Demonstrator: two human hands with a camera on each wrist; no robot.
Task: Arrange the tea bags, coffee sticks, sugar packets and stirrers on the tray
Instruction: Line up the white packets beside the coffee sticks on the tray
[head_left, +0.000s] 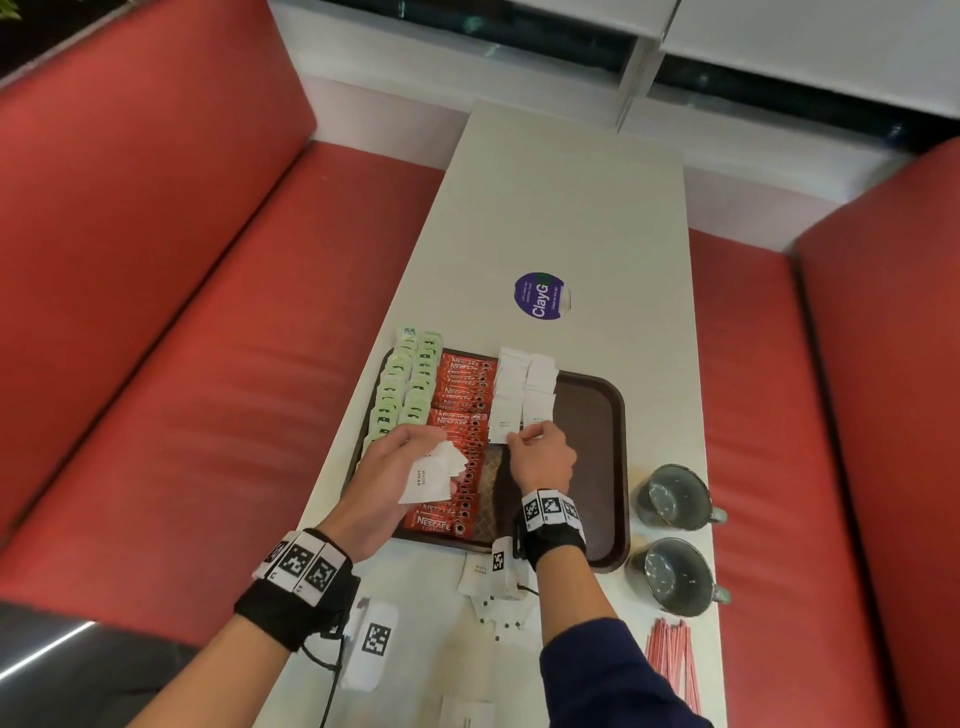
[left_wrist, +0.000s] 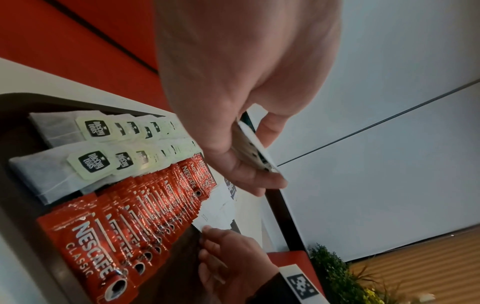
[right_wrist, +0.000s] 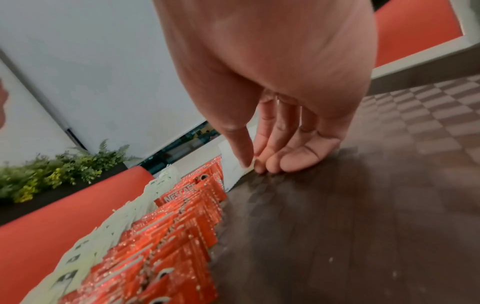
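Two columns of white sugar packets (head_left: 522, 392) run from far to near on the brown tray (head_left: 597, 415) in the head view, right of the red coffee sticks (head_left: 460, 415) and the green-tagged tea bags (head_left: 402, 387). The right hand (head_left: 543, 457) pinches the near end of a packet at the foot of those columns, its thumb and fingertips closed on the paper. The left hand (head_left: 400, 467) grasps a fanned bunch of spare packets (head_left: 434, 475) above the coffee sticks. More packets lie on the table (head_left: 571, 218) near the tray's near edge; the red stirrers (head_left: 672, 660) lie untouched at the near right, beside two cups (head_left: 675, 530).

From the left wrist, the left hand (left_wrist: 241, 115) clamps the spare packets (left_wrist: 255, 148) edge-on between thumb and fingers.

From the right wrist, the right hand (right_wrist: 275, 115) has its fingertips (right_wrist: 272, 164) bunched at the tray floor; the packet is barely visible there.

I judge the step goes best by sliding the packet flat, overlapping the one beyond it, long axis running far to near like its neighbours, printed end nearest.
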